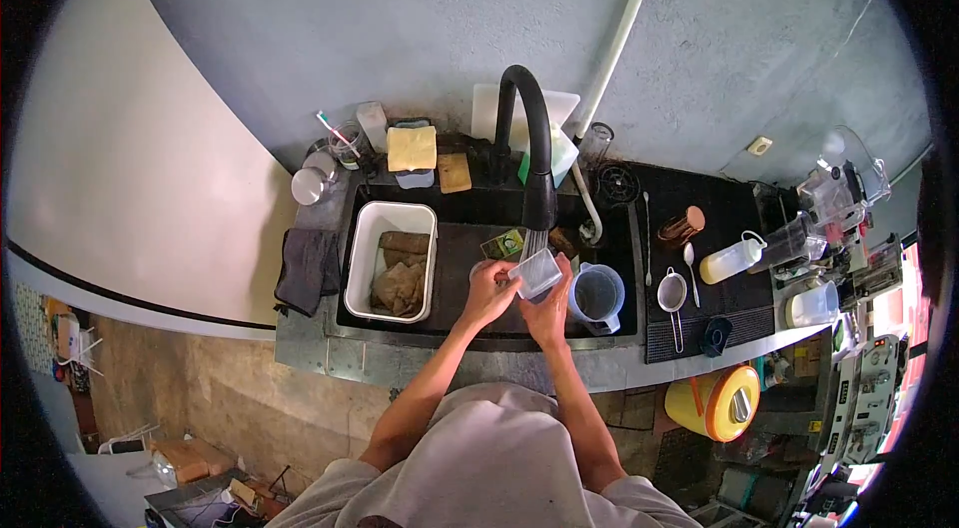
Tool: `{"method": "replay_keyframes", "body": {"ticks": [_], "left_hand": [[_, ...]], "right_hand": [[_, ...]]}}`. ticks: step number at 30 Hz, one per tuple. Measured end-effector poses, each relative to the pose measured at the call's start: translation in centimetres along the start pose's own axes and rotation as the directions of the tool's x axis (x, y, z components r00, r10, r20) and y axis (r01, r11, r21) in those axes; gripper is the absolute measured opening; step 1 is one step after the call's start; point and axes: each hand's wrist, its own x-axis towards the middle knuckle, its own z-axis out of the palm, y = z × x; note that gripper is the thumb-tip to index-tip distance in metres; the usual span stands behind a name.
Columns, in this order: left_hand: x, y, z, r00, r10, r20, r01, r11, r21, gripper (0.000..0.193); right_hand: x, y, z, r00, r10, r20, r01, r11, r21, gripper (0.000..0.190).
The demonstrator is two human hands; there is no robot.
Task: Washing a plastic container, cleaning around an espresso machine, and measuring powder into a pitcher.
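Both of my hands hold a small clear plastic container under the running black faucet, above the dark sink. My left hand grips its left edge with the fingertips, while my right hand supports it from the right and below. Water streams from the spray head onto the container. Just right of my right hand, a clear plastic measuring jug stands in the sink. Behind my hands lies a green and yellow packet.
A white tub holding brown cloths stands at the sink's left. On the black mat to the right are a small strainer, a spoon, a copper-coloured cup and a squeeze bottle. A yellow sponge cloth sits behind the sink.
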Motion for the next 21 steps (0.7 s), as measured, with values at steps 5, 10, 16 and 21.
{"method": "replay_keyframes", "body": {"ticks": [5, 10, 16, 21], "left_hand": [[0.2, 1.3, -1.3, 0.991, -0.131, 0.024, 0.131, 0.991, -0.005, 0.026], [1.0, 2.5, -3.2, 0.971, -0.237, -0.006, 0.237, 0.971, 0.021, 0.051], [0.9, 0.4, -3.9, 0.979, -0.185, -0.082, 0.185, 0.983, -0.002, 0.048], [0.7, 0.7, -3.7, 0.964, -0.244, -0.101, 0.235, 0.968, -0.092, 0.044]], "right_hand": [[0.0, -1.7, -0.1, 0.979, 0.204, 0.031, -0.206, 0.961, 0.186, 0.099], [-0.1, -0.7, 0.5, 0.954, 0.264, 0.139, -0.292, 0.921, 0.258, 0.084], [-0.5, 1.4, 1.8, 0.948, 0.239, 0.211, -0.304, 0.874, 0.379, 0.076], [0.4, -1.3, 1.1, 0.878, 0.4, 0.262, -0.477, 0.692, 0.542, 0.076]]}}
